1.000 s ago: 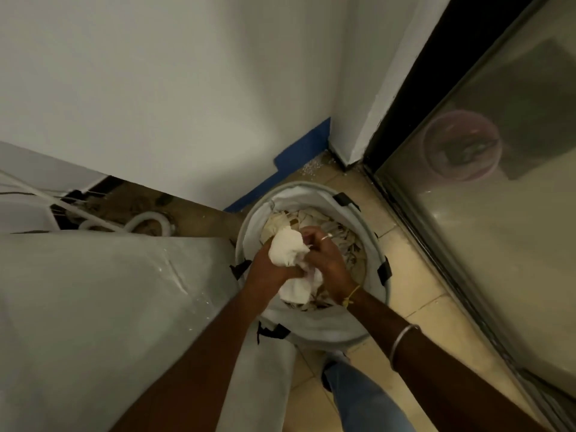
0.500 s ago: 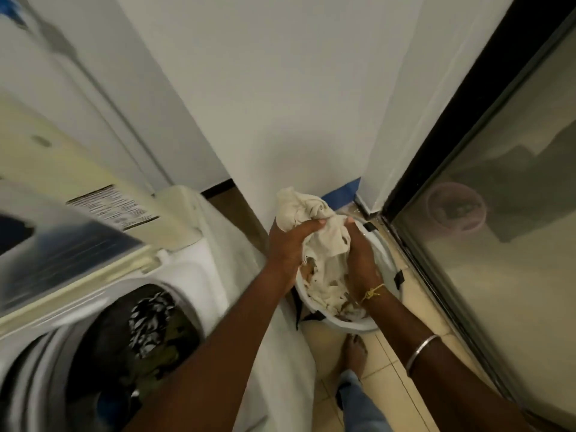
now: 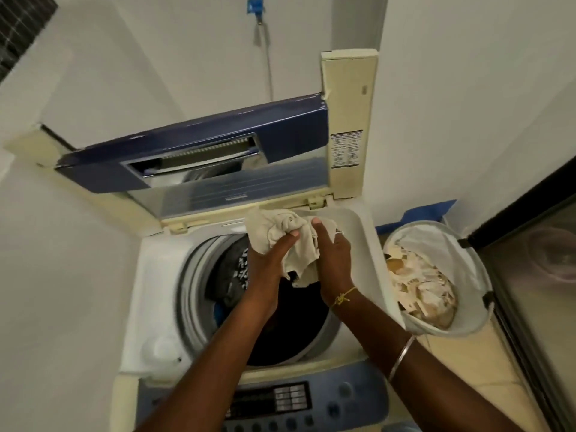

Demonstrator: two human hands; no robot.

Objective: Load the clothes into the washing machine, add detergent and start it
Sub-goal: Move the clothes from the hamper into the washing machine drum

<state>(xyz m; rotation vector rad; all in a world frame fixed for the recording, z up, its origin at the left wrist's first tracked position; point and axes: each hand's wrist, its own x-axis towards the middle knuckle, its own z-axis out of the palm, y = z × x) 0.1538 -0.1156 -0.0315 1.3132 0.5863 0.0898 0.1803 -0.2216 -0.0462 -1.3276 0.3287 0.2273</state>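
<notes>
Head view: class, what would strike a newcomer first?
A left hand and right hand grip a crumpled cream cloth over the open drum of a white top-loading washing machine, dark clothes already inside. Its blue lid stands raised behind; a round white laundry basket of pale clothes sits at the right.

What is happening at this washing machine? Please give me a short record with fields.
left hand: grips pale cloth
right hand: holds the same cloth
cloth position: above the open drum
washing machine: lid up, dark clothes inside
laundry basket: right of machine, pale clothes inside
control panel: untouched
</notes>
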